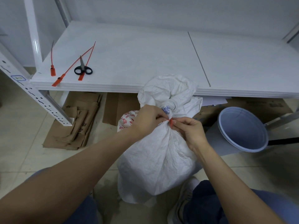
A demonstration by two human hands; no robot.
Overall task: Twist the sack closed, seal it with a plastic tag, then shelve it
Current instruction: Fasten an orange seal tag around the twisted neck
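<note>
We see a white woven sack (155, 160) standing upright on the tiled floor (24, 126), in front of the low white shelf (145, 54) and between our knees. Its body is full and rounded, though what fills it is hidden by the fabric; its neck is gathered into a tight twist, and the loose top flares out above that, reaching up over the shelf's front edge. Our left hand (148, 119) is closed around the left side of the neck, fingers pinched at the twist. Our right hand (190, 130) meets it from the right, thumb and forefinger pinching a red plastic tag (171, 121) that sits right at the twist; only a short bit of red shows between the fingers, so we cannot tell whether it is already locked. On the shelf's left end lie three more red tags (53, 71), and black-handled scissors (83, 68) rest across two of them. To the right of the sack, on the floor, a grey-blue bucket (226, 143) lies tipped toward us, and its visible inside holds nothing we can make out. Flattened brown cardboard (77, 125) is stacked on the floor under the shelf.
</note>
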